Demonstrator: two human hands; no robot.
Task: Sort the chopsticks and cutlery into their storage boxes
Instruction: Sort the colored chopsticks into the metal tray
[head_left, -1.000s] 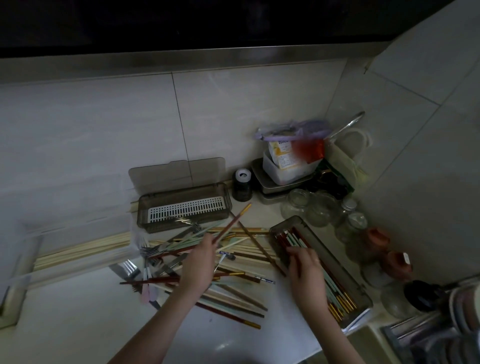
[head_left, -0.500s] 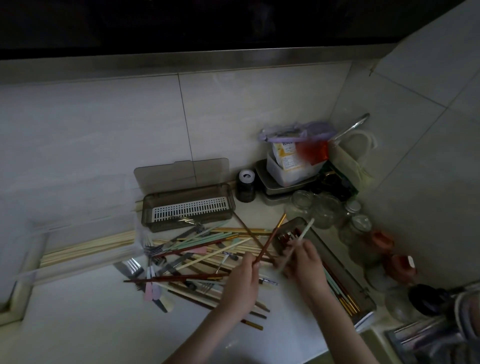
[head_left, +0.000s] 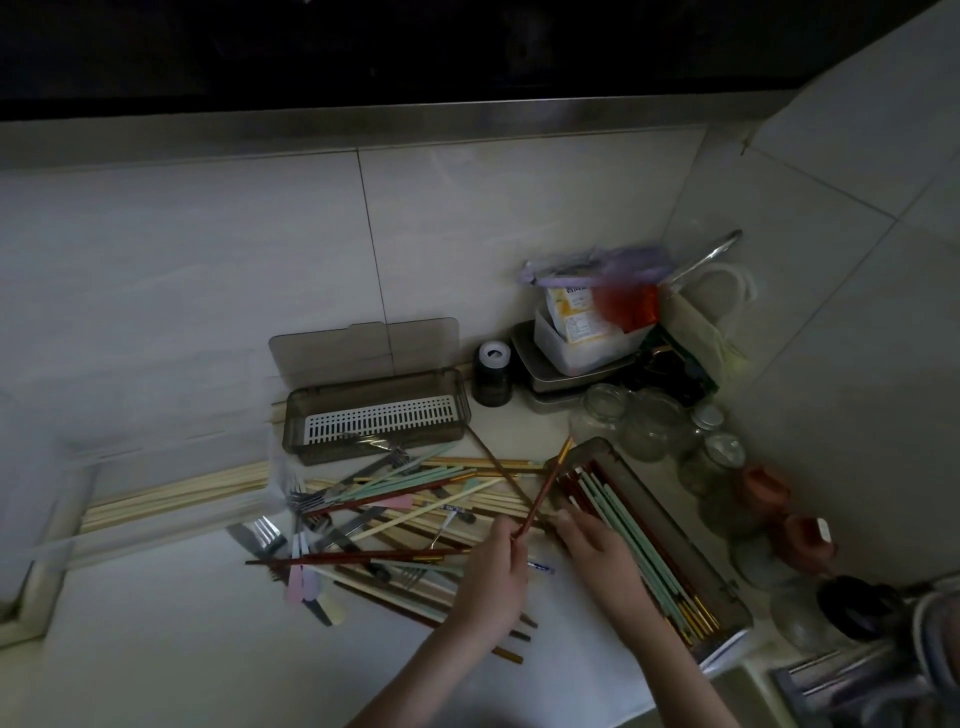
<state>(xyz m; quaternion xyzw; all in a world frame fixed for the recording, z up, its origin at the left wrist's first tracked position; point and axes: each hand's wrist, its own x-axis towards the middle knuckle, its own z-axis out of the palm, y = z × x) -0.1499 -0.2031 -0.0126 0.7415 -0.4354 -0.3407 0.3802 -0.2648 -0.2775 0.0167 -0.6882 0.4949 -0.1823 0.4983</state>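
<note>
L hand (head_left: 493, 577) pinches red-brown chopstick (head_left: 543, 491), tip over chopstick box (head_left: 727, 587); R hand (head_left: 597, 545), fingers relaxed, rests at box edge. Risk: loose pinch, chopstick slips back onto pile (head_left: 395, 509).

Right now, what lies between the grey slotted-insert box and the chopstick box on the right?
In the head view, mostly bare counter, crossed by one dark thin chopstick.

the scene is being lit dimly, with weak light falling on the tiled wall (head_left: 234, 249) and the pale bench (head_left: 156, 649). the top band is being lost in near black. straight edges are being bowed by the wide lens, and fine detail is being softened by noise.
</note>
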